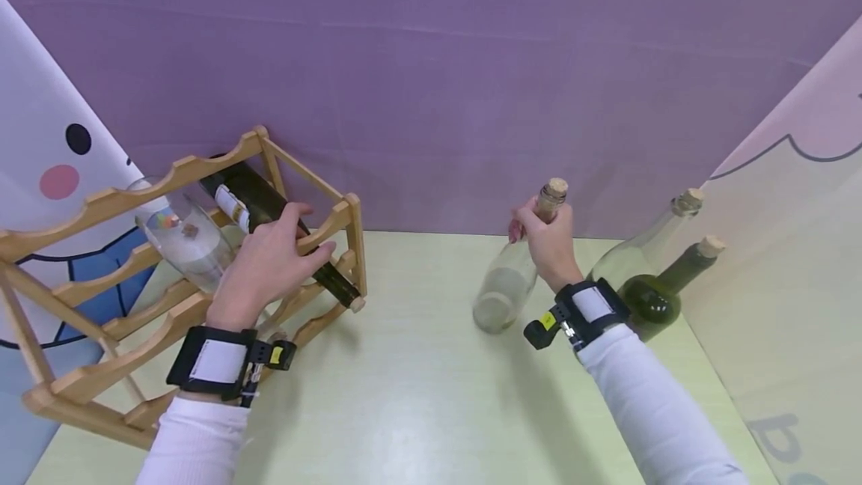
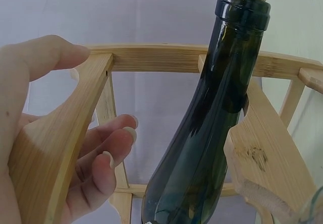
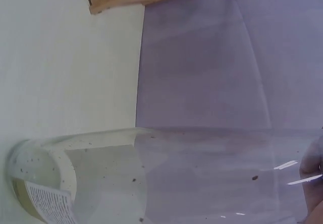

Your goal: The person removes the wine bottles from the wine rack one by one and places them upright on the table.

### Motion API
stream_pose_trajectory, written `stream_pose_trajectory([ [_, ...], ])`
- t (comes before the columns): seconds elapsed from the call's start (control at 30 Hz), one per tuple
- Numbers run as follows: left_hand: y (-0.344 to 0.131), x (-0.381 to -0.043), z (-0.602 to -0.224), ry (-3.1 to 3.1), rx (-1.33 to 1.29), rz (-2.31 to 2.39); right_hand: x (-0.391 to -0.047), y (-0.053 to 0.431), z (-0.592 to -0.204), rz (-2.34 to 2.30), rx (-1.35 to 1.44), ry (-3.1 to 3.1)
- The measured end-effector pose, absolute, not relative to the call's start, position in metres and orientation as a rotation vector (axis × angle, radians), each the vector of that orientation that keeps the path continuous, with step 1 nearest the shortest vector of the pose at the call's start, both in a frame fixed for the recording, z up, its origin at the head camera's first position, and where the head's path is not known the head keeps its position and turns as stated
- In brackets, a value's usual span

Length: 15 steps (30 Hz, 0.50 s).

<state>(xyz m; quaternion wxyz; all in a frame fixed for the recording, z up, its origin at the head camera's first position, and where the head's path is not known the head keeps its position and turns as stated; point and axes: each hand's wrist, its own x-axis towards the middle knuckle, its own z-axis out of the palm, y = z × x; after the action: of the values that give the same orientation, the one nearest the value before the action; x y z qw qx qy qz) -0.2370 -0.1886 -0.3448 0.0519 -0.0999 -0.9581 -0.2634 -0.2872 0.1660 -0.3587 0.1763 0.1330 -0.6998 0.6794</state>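
A wooden wine rack [image 1: 101, 205] stands at the left, and my left hand [image 1: 276, 257] grips its upper rail. In the left wrist view the thumb lies over the rail [image 2: 55, 143] and the fingers curl round its other side. Beside that hand a dark green corked bottle [image 1: 264, 197] lies tilted in the rack, its neck resting in a notch. My right hand [image 1: 551, 242] holds a clear corked bottle [image 1: 503, 287] round the neck. It leans, base toward the tabletop, and the right wrist view shows a printed label [image 3: 50, 201] near its base.
A clear bottle with a label [image 1: 191, 242] also lies in the rack. Right of my right hand stand a pale corked bottle [image 1: 629, 249] and a green corked bottle [image 1: 649, 305]. A purple backdrop [image 1: 431, 96] rises behind the light tabletop [image 1: 404, 365].
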Motion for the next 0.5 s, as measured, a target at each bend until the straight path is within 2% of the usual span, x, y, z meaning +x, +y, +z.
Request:
stream_pose_trajectory([
  [0.5, -0.187, -0.236, -0.344, -2.932, -0.288, -0.799, -0.299, 0.209, -0.362, 1.887, 0.138, -1.874],
])
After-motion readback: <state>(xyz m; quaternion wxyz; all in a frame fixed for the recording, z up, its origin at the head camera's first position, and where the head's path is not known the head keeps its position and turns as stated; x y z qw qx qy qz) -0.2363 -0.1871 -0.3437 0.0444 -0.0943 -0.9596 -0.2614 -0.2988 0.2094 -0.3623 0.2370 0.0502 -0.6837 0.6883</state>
